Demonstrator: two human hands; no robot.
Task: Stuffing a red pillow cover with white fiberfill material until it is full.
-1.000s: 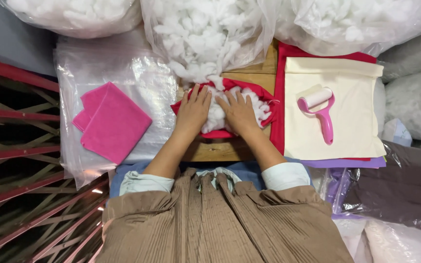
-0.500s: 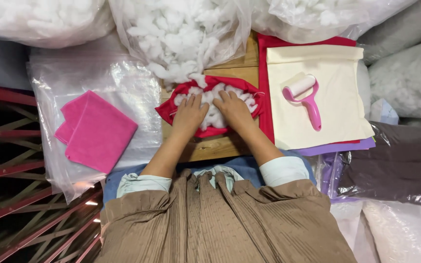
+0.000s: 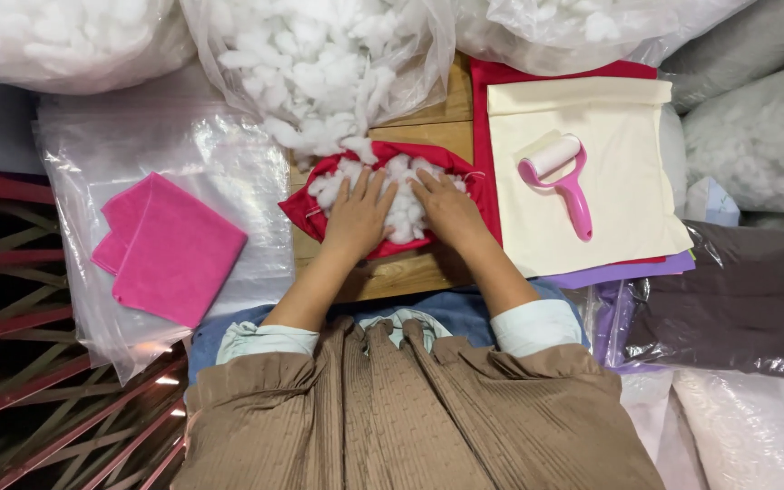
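Red fabric cover (image 3: 319, 210) open on table, white stuffing (image 3: 404, 201) inside.

- Red fabric cover (image 3: 319, 210), white stuffing (image 3: 403, 195) inside.
- Bright pink folded cloth (image 3: 170, 249) on clear plastic sheet (image 3: 229, 159).
- Cream fabric (image 3: 632, 195) over red and purple layers.
- Pink lint roller (image 3: 563, 180), white roll.
- Brown wooden surface (image 3: 401, 272).
- Tan ribbed skirt (image 3: 410, 417).

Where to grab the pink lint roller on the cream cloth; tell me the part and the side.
Take the pink lint roller by its handle, coming from the near right. The handle lies flat on the cream cloth, pointing toward the person, free of anything, while the white roll sits at the far end.
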